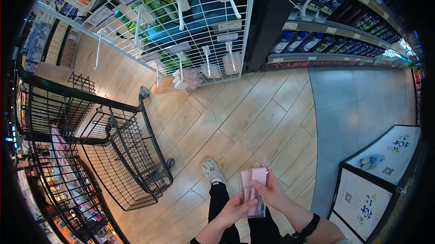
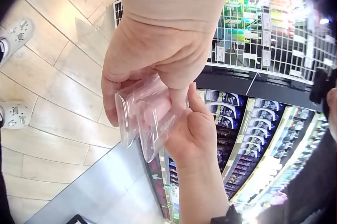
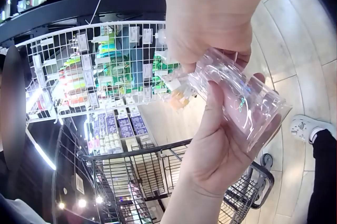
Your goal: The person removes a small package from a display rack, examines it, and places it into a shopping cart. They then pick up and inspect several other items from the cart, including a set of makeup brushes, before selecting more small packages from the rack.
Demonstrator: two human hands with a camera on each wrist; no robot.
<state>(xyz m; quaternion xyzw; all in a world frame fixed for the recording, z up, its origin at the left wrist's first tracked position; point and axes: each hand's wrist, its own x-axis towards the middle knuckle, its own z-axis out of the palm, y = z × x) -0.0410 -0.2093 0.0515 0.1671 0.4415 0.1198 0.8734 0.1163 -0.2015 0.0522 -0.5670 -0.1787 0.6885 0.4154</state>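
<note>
A clear plastic packet (image 1: 253, 188) with pink contents is held upright in front of me between both hands. My left hand (image 1: 244, 206) grips its lower left side, fingers curled round the edge. My right hand (image 1: 268, 185) pinches its right edge near the top. In the left wrist view the left hand (image 2: 138, 93) wraps the packet (image 2: 143, 120) from above while the right hand (image 2: 194, 129) supports it from below. The right wrist view has the right hand (image 3: 206, 45) over the packet (image 3: 243, 100) and the left hand (image 3: 221, 147) under it.
A black wire shopping cart (image 1: 122, 153) stands to my left on the wood-look floor. A white wire rack (image 1: 181, 26) with hooks and hanging goods is ahead. Shelves of bottles (image 1: 326, 40) run to its right. Printed sign boards (image 1: 376, 176) lie at lower right. My shoe (image 1: 210, 169) shows below.
</note>
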